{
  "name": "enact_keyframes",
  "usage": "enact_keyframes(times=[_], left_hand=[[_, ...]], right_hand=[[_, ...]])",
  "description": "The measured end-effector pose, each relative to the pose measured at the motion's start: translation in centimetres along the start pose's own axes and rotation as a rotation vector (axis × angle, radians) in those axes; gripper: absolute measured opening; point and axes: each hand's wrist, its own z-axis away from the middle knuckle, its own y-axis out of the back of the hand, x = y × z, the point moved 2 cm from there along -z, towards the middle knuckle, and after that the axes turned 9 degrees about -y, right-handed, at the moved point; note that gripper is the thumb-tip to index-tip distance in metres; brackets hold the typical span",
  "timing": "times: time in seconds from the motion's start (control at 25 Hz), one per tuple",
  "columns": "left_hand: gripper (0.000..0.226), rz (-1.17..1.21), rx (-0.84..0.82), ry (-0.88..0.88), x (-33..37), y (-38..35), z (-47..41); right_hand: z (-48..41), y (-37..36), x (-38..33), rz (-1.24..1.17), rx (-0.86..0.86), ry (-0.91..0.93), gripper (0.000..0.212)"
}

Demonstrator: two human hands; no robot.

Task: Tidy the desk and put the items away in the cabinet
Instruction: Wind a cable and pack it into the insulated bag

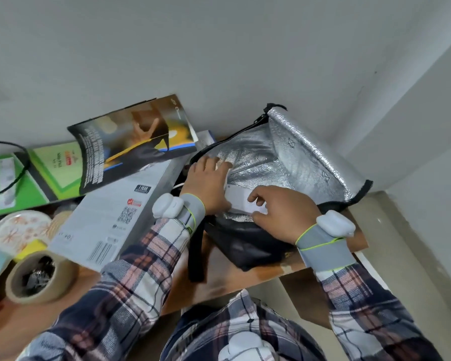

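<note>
Head view: right hand [284, 217] pinches white box [238, 201], left hand [208, 183] flat inside open bag [297, 162] at desk [245, 280] corner.

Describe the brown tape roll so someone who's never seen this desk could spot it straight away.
Start at the wooden desk and go to its near left end, in front of the long grey box. The tape roll lies flat there, near a round floral plate. It is the only brown ring, and dark metal clips fill its core.
</note>
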Motion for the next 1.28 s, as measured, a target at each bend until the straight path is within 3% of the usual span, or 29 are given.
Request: enact_keyframes(times=[0.12,0.32,0.56,0.8,1.0,1.28], left_hand=[[0.101,-0.087,-0.04,-0.033,-0.6,-1.7,-0.7],[0.085,-0.084,-0.033,-0.039,-2.4,-3.1,-1.0],[0.072,0.024,-0.029,-0.004,-2.3,-4.2,-1.1],[0.066,0.1,0.028,0.005,-2.1,-3.6,-0.9],[0.048,0.23,0.165,-0.007,-2.5,-1.4,-0.4],[0.049,0.331,0.382,0.008,-3.1,3.3,2.3]], right_hand=[[-1.4,-0.4,-0.9,0.058,-0.02,-0.039,0.043],[-4.5,-2.2,-2.5,0.15,-0.059,-0.08,0.063],[-5.8,-6.2,-1.9,0.277,-0.122,-0.143,0.073],[-6.6,-6.2,-1.2,0.228,-0.095,-0.156,0.065],[-5.6,-4.1,-2.1,0.058,-0.05,-0.123,0.072],[-3.9,0.4,-4.9,0.01,0.121,0.018,0.072]])
